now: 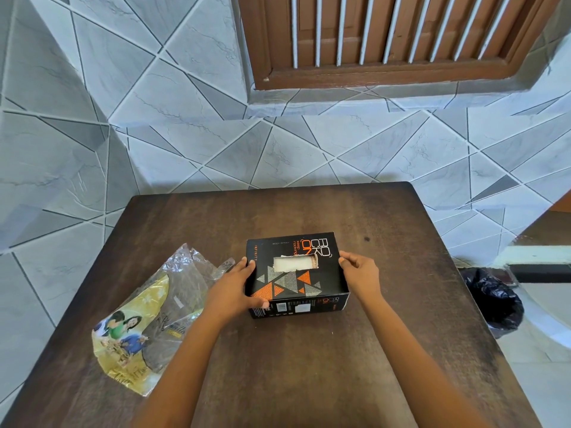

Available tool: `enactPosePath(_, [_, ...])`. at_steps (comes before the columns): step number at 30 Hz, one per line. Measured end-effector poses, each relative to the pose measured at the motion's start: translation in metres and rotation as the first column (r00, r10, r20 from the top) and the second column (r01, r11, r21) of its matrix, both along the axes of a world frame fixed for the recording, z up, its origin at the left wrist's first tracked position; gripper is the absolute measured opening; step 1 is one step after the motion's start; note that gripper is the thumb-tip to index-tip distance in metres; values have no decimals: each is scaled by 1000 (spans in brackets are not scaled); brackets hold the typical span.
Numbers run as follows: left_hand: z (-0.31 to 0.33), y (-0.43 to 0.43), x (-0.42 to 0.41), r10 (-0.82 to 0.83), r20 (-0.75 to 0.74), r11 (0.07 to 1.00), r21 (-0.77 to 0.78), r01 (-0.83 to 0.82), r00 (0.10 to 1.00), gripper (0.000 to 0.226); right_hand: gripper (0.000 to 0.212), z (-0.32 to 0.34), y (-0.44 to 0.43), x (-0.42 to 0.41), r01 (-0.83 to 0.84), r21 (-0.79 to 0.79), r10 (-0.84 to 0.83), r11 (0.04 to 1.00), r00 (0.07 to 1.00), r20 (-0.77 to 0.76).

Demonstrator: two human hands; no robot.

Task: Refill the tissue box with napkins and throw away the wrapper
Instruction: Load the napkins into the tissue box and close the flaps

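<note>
A black tissue box (296, 281) with orange and grey triangles stands on the dark wooden table (309, 366). White napkins (293, 262) show through the cut-out slot in its top. My left hand (238, 288) grips the box's left end, thumb on the top edge. My right hand (360, 273) holds the right end. A crumpled clear and yellow plastic wrapper (145, 322) lies flat on the table to the left of the box, partly under my left forearm.
A bin lined with a black bag (491, 298) stands on the floor just past the table's right edge. Behind the table rises a tiled wall (185, 134) with a brown barred window (386, 38) above.
</note>
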State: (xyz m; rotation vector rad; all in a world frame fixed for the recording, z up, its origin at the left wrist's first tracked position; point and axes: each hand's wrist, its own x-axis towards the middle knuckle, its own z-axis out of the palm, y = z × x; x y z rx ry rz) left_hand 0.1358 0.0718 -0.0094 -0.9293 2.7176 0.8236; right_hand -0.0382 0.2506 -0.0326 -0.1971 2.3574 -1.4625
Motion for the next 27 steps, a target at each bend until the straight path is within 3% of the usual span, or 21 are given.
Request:
enactPosePath(4, [1, 0, -2, 11, 13, 1000, 1, -12, 1000, 100, 48, -1, -5, 15, -83, -32, 85, 996, 994, 67])
enactPosePath(7, [2, 0, -2, 11, 35, 1000, -2, -11, 999, 99, 71, -3, 1, 25, -275, 38, 274, 961, 961, 32])
enactPosePath(10, [8, 6, -2, -21, 139, 987, -155, 43, 990, 91, 78, -6, 13, 29, -422, 376, 514, 825, 838, -186])
enactPosePath(13, [12, 23, -4, -57, 170, 911, -394, 120, 984, 62, 71, -5, 25, 34, -280, 579, 585, 766, 678, -446])
enactPosePath(17, [-3, 45, -4, -35, 91, 931, -360, 65, 995, 48, 80, -4, 27, 31, -252, 737, 703, 627, 592, -395])
enactPosePath(27, [-4, 13, -33, 114, -70, 955, -267, -129, 991, 48, 67, 3, -14, -2, -423, 637, 733, 644, 579, -356])
